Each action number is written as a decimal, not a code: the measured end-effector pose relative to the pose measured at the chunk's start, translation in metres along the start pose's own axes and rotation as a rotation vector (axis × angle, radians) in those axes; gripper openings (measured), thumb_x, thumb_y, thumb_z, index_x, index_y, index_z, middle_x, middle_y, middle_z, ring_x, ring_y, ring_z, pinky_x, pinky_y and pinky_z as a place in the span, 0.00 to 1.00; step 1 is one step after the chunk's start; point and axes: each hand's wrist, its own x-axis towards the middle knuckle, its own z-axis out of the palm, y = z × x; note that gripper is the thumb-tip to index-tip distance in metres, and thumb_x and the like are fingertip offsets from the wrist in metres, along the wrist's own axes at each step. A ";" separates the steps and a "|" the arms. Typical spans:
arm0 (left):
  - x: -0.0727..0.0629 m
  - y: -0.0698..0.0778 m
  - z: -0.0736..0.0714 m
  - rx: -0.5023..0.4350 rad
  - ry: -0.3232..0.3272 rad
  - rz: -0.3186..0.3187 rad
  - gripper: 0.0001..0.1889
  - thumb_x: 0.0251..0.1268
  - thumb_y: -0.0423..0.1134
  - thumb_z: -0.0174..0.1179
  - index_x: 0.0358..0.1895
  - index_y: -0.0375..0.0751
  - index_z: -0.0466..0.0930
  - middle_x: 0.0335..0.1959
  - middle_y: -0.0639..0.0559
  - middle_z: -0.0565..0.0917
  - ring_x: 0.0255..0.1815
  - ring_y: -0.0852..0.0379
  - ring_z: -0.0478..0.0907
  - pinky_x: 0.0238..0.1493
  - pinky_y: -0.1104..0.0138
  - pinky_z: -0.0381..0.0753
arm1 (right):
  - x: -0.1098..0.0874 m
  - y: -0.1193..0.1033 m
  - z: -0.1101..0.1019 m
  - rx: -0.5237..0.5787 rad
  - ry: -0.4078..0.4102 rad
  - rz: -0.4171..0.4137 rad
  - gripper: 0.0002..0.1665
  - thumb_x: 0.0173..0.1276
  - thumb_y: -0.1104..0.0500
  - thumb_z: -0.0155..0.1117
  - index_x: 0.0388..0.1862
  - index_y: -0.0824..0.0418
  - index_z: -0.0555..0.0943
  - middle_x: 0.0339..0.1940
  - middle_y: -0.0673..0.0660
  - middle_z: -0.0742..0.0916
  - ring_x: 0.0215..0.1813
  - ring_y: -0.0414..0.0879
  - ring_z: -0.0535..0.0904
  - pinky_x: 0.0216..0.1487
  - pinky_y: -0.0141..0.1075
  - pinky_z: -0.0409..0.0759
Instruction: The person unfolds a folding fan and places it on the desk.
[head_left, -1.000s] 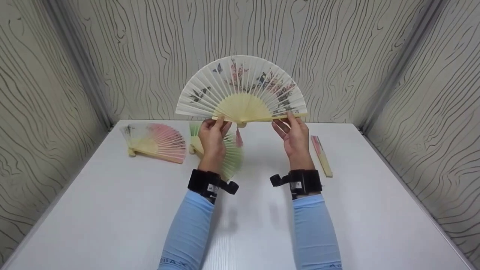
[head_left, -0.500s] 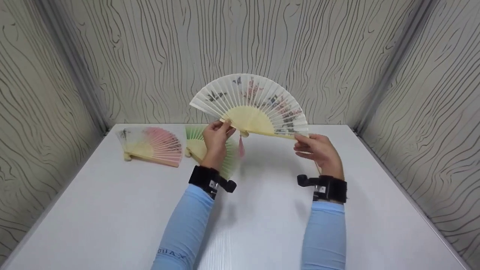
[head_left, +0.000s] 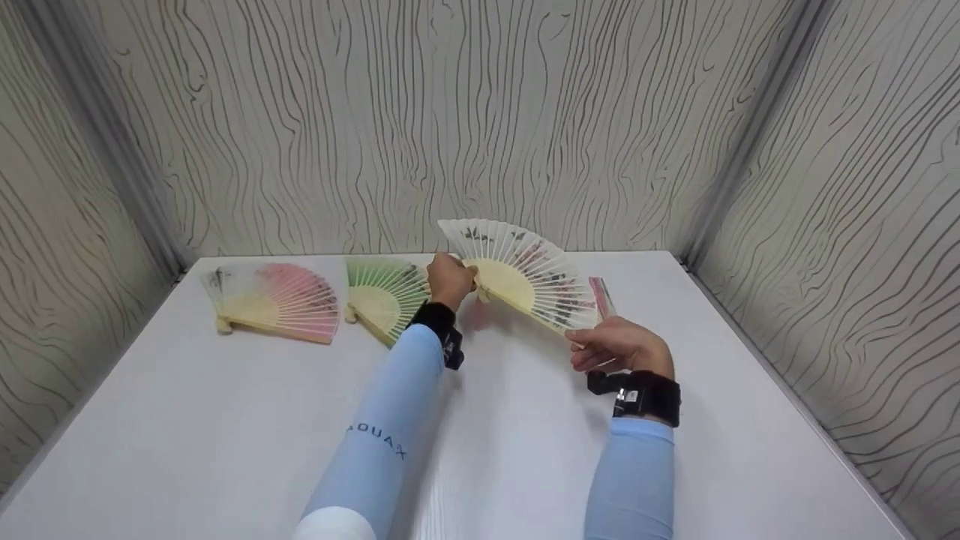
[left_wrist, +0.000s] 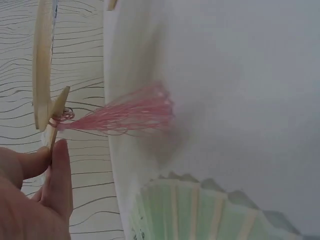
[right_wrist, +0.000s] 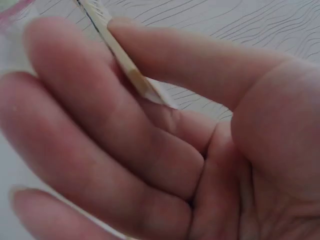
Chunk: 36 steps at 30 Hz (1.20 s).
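A spread white folding fan (head_left: 555, 289) with printed flowers and butterflies is held between both hands, tilted down to the right in the head view. My left hand (head_left: 452, 280) pinches its left guard stick near the pivot. A pink tassel (left_wrist: 130, 112) dangles from that pivot in the left wrist view. With thumb and fingers, my right hand (head_left: 619, 346) pinches the outer end of the other guard stick (right_wrist: 132, 72). The green spread fan (head_left: 382, 296) lies on the table by my left forearm, which covers part of it.
Farther left, a pink and white spread fan (head_left: 277, 304) lies on the white table (head_left: 247, 420). A folded fan (head_left: 601, 296) lies behind my right hand, partly hidden. A wood-grain patterned wall (head_left: 450, 127) rises at the table's back edge.
Both hands have lowered the white fan toward the table and turned it, its right end dropping. The right hand has come down and toward the person. The head view has shifted somewhat.
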 end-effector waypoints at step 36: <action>0.026 -0.043 0.057 0.420 -0.027 0.055 0.11 0.81 0.31 0.56 0.50 0.35 0.90 0.48 0.37 0.93 0.51 0.39 0.92 0.51 0.50 0.94 | 0.021 0.010 0.026 -0.194 0.002 0.205 0.18 0.71 0.48 0.76 0.28 0.61 0.90 0.17 0.45 0.88 0.23 0.34 0.85 0.32 0.24 0.84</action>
